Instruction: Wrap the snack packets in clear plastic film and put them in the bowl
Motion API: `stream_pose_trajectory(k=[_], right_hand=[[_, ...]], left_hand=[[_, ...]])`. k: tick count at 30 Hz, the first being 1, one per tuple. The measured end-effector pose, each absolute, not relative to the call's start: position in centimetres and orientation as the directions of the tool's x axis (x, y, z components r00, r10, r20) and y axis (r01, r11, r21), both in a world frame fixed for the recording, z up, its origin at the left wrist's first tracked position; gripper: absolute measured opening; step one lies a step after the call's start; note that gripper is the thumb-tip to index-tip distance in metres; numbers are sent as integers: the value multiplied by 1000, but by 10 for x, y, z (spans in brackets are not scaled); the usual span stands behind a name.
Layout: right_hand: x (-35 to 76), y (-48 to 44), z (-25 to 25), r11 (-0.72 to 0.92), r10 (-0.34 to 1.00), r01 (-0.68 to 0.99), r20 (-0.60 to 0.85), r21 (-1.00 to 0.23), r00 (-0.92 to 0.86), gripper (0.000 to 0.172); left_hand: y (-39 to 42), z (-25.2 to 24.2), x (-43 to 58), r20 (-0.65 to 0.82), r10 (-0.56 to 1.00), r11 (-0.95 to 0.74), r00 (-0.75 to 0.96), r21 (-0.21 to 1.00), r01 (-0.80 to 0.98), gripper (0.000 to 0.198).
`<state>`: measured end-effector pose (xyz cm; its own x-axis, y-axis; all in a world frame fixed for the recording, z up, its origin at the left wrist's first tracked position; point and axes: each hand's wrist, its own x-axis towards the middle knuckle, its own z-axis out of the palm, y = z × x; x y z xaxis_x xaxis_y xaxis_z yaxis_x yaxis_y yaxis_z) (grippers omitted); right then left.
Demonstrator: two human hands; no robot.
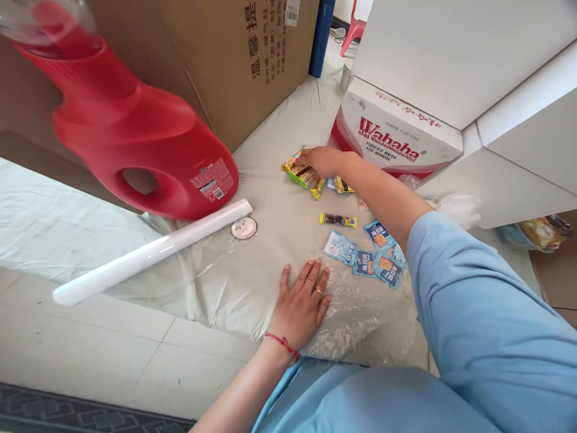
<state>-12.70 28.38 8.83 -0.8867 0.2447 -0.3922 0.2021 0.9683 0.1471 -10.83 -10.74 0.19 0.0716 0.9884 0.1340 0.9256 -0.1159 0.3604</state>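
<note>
Left hand (300, 307): palm down, fingers spread flat on a crumpled clear plastic sheet (360, 325) laid over the floor; it holds nothing. A red cord circles the wrist and a ring sits on one finger.

Right hand (321, 160): stretched forward from a light blue sleeve (478, 325), fingers curved over a cluster of yellow snack packets (298, 171) just in front of the carton. Whether the fingers have closed on a packet cannot be told. About three or four packets lie there, partly hidden by the hand, and their print is too small to read.

Between the hands:
- one long wrapped bar (338, 220);
- five small blue packets (341, 247), overlapping, the rightmost partly behind the forearm. Their characters are illegible.

Left of the hands:
- one small round disc (244, 227);
- one white roll (148, 252) lying aslant;
- one red jug (135, 144) with a handle hole, blurred and cut off at the top, its label unreadable.

Behind:
- a white-and-red carton (396, 141) marked "Wahaha, PURIFIED WATER FOR DRINKING";
- a brown cardboard box (252, 60) printed with "温馨提" and smaller unreadable lines;
- a white cabinet (496, 120) at the right.
</note>
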Motion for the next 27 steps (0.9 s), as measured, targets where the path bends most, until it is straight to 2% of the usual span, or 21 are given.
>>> stream_pose_trajectory(k=[3, 6, 8, 10, 13, 15, 18, 21, 24, 27], right_hand=[[-132, 275, 79, 952, 307, 271, -426, 144, -851, 73], [-132, 259, 86, 924, 383, 327, -421, 200, -823, 57], [-127, 247, 96, 906, 422, 373, -361, 201, -831, 47], [-112, 234, 112, 881, 471, 446, -223, 154, -853, 47], [-64, 208, 141, 820, 573, 573, 18, 9, -820, 50], [-17, 182, 158, 764, 643, 634, 68, -118, -763, 48], [55, 129, 165, 650, 716, 699, -69, -298, -695, 45], [105, 67, 145, 553, 693, 732, -269, -398, -669, 39], [120, 15, 113, 554, 648, 755, -387, -351, -655, 34], [119, -13, 90, 573, 678, 783, -397, -240, -618, 52]], left_hand=[[-107, 3, -109, 105, 991, -119, 85, 380, 917, 51], [-107, 5, -110, 77, 993, -111, 88, 386, 916, 51], [-106, 5, -110, 67, 994, -109, 90, 389, 915, 51], [-106, 5, -110, 57, 994, -110, 95, 396, 912, 52], [-106, 4, -110, 43, 995, -104, 95, 407, 907, 53], [-106, 3, -110, 41, 995, -100, 91, 407, 908, 53], [-105, 2, -109, 47, 995, -104, 93, 388, 916, 54], [-104, 0, -108, 58, 993, -117, 104, 357, 927, 55], [-102, -1, -110, 51, 992, -126, 116, 323, 938, 57], [-100, -2, -117, 21, 991, -136, 136, 294, 946, 58]])
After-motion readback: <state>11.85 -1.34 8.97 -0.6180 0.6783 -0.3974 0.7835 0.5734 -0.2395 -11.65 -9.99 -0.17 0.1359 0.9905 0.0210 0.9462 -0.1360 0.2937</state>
